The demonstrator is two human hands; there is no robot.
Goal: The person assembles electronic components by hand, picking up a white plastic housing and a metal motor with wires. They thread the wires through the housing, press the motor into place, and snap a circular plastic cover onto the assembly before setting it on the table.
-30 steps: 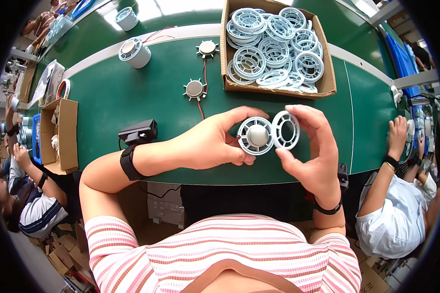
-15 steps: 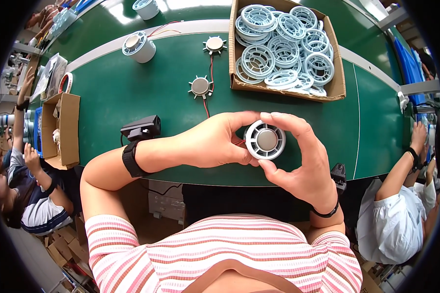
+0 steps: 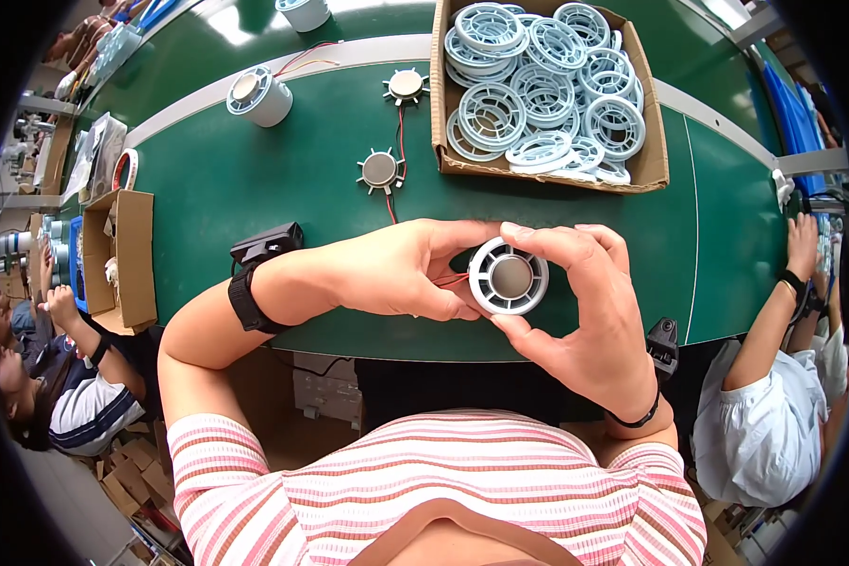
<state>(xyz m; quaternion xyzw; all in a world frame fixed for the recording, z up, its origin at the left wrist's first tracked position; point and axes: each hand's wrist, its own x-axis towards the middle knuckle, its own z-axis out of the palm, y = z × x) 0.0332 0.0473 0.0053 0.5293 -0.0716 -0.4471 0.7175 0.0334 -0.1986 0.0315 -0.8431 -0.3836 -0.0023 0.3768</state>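
Observation:
Between my two hands is a round white housing [image 3: 511, 274], its spoked ring facing up with a silver disc in the middle. My left hand [image 3: 391, 271] is closed on the left side of it, with red wires coming out by the fingers. At the right, my right hand [image 3: 592, 304] pinches the rim, thumb below and forefinger above. Farther off on the table lie two silver discs with spoke-like prongs, a near one [image 3: 380, 170] and a far one [image 3: 406, 86], linked by red wire. The housing's underside is hidden.
An open cardboard box [image 3: 549, 179] full of pale blue spoked rings [image 3: 491, 115] stands at the back. A similar white housing [image 3: 260, 97] with wires stands back left. At left is a smaller cardboard box [image 3: 137, 259]. Co-workers sit on both sides.
The housing has shifted slightly left and is still held by both hands. My right thumb and fingers have moved a little on its rim. The whole view has shifted slightly.

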